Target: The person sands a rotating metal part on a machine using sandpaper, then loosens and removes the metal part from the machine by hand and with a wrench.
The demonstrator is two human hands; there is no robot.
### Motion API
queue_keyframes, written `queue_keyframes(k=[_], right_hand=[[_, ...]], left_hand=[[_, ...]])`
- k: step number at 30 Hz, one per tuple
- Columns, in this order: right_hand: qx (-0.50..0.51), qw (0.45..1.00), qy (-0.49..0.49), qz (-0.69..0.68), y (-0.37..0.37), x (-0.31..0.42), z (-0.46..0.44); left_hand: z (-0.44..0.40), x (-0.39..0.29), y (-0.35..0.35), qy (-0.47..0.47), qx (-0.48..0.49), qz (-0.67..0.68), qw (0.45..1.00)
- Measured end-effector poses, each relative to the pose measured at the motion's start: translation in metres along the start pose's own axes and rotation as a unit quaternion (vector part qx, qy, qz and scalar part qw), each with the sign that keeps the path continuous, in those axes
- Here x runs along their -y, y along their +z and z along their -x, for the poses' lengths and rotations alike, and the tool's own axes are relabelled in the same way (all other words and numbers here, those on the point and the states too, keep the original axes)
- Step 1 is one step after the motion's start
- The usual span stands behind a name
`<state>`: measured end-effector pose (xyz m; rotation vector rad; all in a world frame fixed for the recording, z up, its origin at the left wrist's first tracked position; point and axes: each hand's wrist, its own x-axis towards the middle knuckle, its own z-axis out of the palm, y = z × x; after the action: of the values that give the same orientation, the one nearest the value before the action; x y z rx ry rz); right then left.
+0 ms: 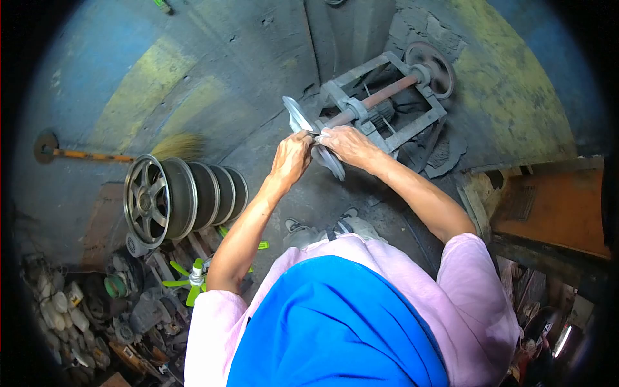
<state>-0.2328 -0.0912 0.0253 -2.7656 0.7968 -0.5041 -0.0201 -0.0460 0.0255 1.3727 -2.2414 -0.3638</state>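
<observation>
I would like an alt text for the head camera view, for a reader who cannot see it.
The person's left hand and right hand meet at a pale disc near the end of a reddish shaft on a metal frame. At left, wheel rims are grouped near a broom and a green-bladed fan.

Row of wheel rims [179, 197], straw broom [177, 147] just beside, green-bladed fan [196, 277], orange panel [561, 200]

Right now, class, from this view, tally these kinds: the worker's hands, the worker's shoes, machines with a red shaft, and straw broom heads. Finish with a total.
Hands: 2 (left hand, right hand)
Shoes: 2
Red-shafted machine: 1
Straw broom head: 1
Total: 6
</observation>
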Motion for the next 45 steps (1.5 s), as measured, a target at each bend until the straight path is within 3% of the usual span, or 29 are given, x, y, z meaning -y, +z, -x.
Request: queue_keyframes(k=[6,9,10,11,13,15,16,18,19,21,25,27,28,30,31,33,34,38,39,45], right_hand=[[-0.006,1.000,-0.003,0.028,0.003,0.007,0.005],[0.029,0.998,0.005,0.056,0.007,0.017,0.024],[0.029,0.998,-0.008,0.048,0.012,0.023,0.039],[0.061,0.998,-0.010,0.032,0.016,0.029,0.056],[0.057,0.998,0.021,-0.032,0.019,0.053,0.092],[-0.005,0.984,0.097,-0.150,0.003,0.078,0.120],[-0.002,0.983,0.103,-0.154,0.004,0.085,0.136],[-0.044,0.909,0.326,-0.256,0.002,0.090,0.162],[-0.047,0.908,0.327,-0.258,0.010,0.083,0.178],[-0.019,0.870,0.438,-0.226,0.049,0.064,0.219],[0.018,0.831,0.522,-0.193,0.126,0.024,0.288],[0.021,0.774,0.613,-0.155,0.161,0.004,0.310],[0.023,0.771,0.616,-0.160,0.181,-0.006,0.322],[0.012,0.701,0.690,-0.183,0.217,-0.027,0.332],[0.013,0.700,0.688,-0.190,0.223,-0.034,0.329],[-0.059,0.629,0.732,-0.257,0.234,-0.048,0.319],[-0.056,0.630,0.729,-0.263,0.238,-0.055,0.312],[-0.202,0.369,0.746,-0.516,0.261,-0.075,0.286],[-0.220,0.354,0.749,-0.515,0.269,-0.079,0.282],[-0.274,0.299,0.753,-0.519,0.284,-0.086,0.270]], left_hand=[[0.008,-0.007,0.001,0.011,-0.038,0.016,0.999],[0.024,-0.015,0.008,0.000,-0.024,0.055,0.998],[0.037,-0.018,0.013,-0.017,0.038,0.054,0.998],[0.052,-0.024,0.020,-0.034,0.102,0.054,0.993],[0.082,-0.036,0.035,-0.025,0.106,0.066,0.992],[0.086,-0.042,0.026,-0.044,0.101,0.108,0.988],[0.086,-0.040,0.020,-0.053,0.038,0.113,0.991],[0.075,-0.033,0.002,-0.044,-0.051,0.078,0.995],[0.058,-0.028,-0.008,-0.024,-0.076,0.038,0.996],[0.029,-0.027,-0.018,-0.033,-0.069,-0.022,0.997],[-0.001,-0.006,-0.003,-0.051,0.001,0.013,0.999],[-0.010,-0.005,-0.007,-0.117,0.069,-0.001,0.991],[-0.012,-0.005,-0.011,-0.097,0.073,-0.009,0.993],[-0.019,-0.012,-0.021,-0.048,0.071,-0.023,0.996],[-0.022,-0.010,-0.022,-0.050,0.076,-0.028,0.995],[-0.031,-0.007,-0.026,-0.051,0.086,-0.048,0.994],[-0.034,-0.007,-0.029,-0.099,0.130,-0.066,0.984],[-0.037,-0.016,-0.030,-0.132,0.145,-0.055,0.979],[-0.037,-0.015,-0.030,-0.098,0.135,-0.056,0.984],[-0.049,-0.015,-0.034,-0.112,0.160,-0.089,0.977]])
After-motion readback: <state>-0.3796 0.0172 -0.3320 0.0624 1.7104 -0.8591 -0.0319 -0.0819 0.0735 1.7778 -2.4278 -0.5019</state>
